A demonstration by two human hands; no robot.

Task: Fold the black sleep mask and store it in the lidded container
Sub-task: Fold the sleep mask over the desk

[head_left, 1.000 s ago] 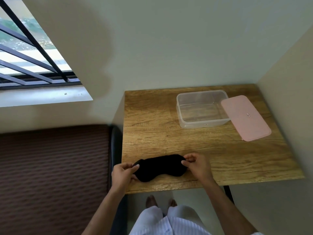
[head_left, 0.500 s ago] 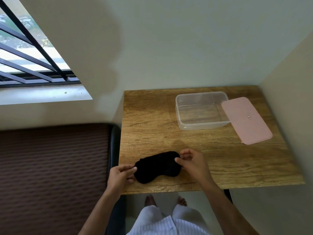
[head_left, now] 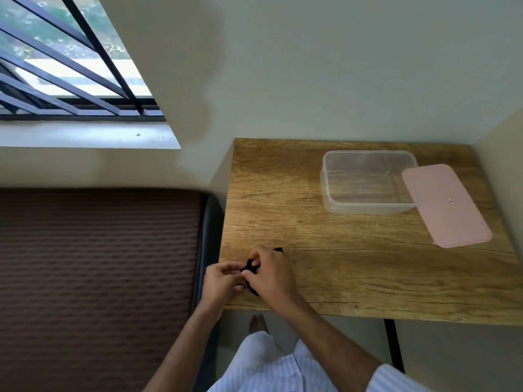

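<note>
The black sleep mask [head_left: 250, 267] lies at the near left corner of the wooden table [head_left: 353, 258], doubled over and mostly hidden under my hands. My right hand [head_left: 270, 274] covers it from the right, fingers pinching its edge. My left hand [head_left: 222, 280] meets it from the left, fingertips on the same edge. A clear plastic container [head_left: 368, 182] stands uncovered at the back right of the table. Its pink lid [head_left: 444, 209] rests to its right, leaning on the container's rim.
A brown ribbed mattress [head_left: 96, 278] lies to the left of the table, with a dark edge strip between. Walls close in behind and right of the table. A barred window [head_left: 65, 72] is at the upper left. My feet show below the table's front edge.
My right hand has carried the mask's right end over to the left, so the mask is doubled over. Both hands now meet at the table's left corner. The view shifted left.
</note>
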